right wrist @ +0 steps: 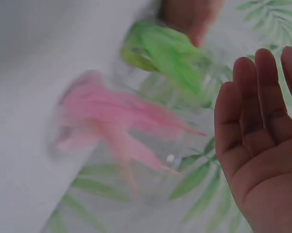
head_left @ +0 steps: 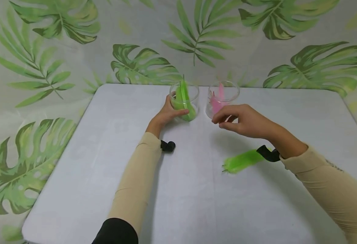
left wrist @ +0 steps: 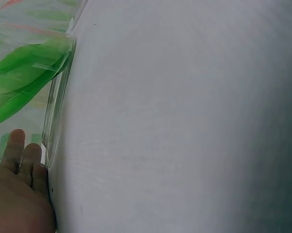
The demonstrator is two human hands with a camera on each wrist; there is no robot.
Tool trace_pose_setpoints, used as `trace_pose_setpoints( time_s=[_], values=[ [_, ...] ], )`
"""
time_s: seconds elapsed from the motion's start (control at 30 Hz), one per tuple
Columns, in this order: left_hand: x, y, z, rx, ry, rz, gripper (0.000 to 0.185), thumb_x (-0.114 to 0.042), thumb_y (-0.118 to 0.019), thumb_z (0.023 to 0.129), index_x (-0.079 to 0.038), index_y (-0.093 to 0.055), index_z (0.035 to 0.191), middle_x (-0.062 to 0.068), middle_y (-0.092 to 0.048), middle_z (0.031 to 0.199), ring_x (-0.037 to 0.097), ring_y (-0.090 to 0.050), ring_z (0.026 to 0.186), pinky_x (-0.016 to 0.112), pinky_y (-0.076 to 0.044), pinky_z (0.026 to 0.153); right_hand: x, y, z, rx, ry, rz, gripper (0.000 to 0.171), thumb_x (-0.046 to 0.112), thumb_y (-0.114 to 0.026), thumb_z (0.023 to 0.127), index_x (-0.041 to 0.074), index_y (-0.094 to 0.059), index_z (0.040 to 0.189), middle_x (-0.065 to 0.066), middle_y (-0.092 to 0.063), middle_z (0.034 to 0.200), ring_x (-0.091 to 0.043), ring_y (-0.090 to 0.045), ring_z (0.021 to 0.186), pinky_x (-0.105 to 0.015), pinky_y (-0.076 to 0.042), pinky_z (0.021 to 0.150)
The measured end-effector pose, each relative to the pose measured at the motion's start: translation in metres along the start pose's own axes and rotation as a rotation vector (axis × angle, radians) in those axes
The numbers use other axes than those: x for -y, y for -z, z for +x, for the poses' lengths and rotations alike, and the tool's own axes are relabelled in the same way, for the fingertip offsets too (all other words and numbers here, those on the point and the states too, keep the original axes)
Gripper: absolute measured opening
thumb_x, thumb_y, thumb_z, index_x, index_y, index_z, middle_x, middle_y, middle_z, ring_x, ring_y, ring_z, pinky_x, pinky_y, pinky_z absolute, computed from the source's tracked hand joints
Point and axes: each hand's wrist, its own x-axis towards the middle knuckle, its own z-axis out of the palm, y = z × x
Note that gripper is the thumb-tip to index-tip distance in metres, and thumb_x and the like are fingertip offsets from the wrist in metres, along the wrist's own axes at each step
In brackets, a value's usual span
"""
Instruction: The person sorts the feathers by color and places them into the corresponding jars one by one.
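My left hand (head_left: pixel 169 113) grips a clear jar (head_left: pixel 195 103) at its left side, thumb across the front. Inside it stand green petal-like pieces (head_left: pixel 182 98) with thin stem tips upward, also seen through the wall in the left wrist view (left wrist: pixel 27 73). Beside it on the right stands a second clear jar (head_left: pixel 231 95) holding similar pink pieces (right wrist: pixel 107 109). My right hand (head_left: pixel 242 120) hovers just in front of this jar, its fingers relaxed and holding nothing. Below the right wrist a bundle of green pieces (head_left: pixel 242 161) lies on the table, thin stem ends pointing left.
Both jars stand near the far edge of the white table (head_left: pixel 105 135). Behind and around the table hangs leaf-patterned cloth (head_left: pixel 196 34). Black wrist straps with cameras (head_left: pixel 168 146) sit on both arms.
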Motion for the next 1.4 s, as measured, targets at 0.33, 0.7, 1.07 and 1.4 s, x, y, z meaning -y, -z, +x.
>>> trace_pose_setpoints(
  time_s=[0.33, 0.7, 1.07, 1.4],
  values=[
    [-0.003, 0.003, -0.003, -0.012, -0.013, 0.005, 0.104, -0.023, -0.079, 0.080, -0.023, -0.010, 0.157, 0.011, -0.026, 0.160, 0.024, -0.025, 0.150, 0.041, -0.017, 0.126, -0.031, -0.048, -0.053, 0.146, 0.071, -0.088, 0.023, 0.004, -0.075, 0.085, 0.021, -0.073, 0.101, 0.010, -0.068, 0.101, -0.010, -0.062, 0.096, -0.031, -0.054, 0.084],
    [-0.002, 0.004, 0.000, -0.007, -0.012, -0.004, 0.104, -0.023, -0.079, 0.079, -0.024, -0.009, 0.157, 0.010, -0.025, 0.160, 0.024, -0.023, 0.150, 0.043, -0.016, 0.126, -0.032, -0.076, -0.062, 0.214, 0.109, -0.296, 0.021, 0.014, -0.081, 0.079, 0.030, -0.073, 0.090, 0.015, -0.058, 0.093, -0.005, -0.048, 0.088, -0.023, -0.046, 0.076],
    [-0.002, 0.001, 0.000, 0.003, -0.012, -0.029, 0.103, -0.021, -0.079, 0.079, -0.023, -0.011, 0.157, 0.011, -0.029, 0.158, 0.024, -0.026, 0.149, 0.041, -0.017, 0.126, -0.034, -0.080, -0.061, 0.157, 0.176, -0.341, 0.016, 0.011, -0.079, 0.081, 0.026, -0.074, 0.084, 0.014, -0.062, 0.086, -0.005, -0.050, 0.082, -0.021, -0.048, 0.072],
    [0.001, -0.001, 0.001, -0.005, -0.003, -0.022, 0.103, -0.020, -0.079, 0.080, -0.022, -0.010, 0.157, 0.010, -0.027, 0.159, 0.024, -0.025, 0.150, 0.041, -0.016, 0.126, -0.037, -0.079, -0.062, 0.147, 0.142, -0.286, 0.017, 0.009, -0.076, 0.084, 0.025, -0.073, 0.085, 0.014, -0.063, 0.088, -0.006, -0.054, 0.086, -0.025, -0.051, 0.077]
  ],
)
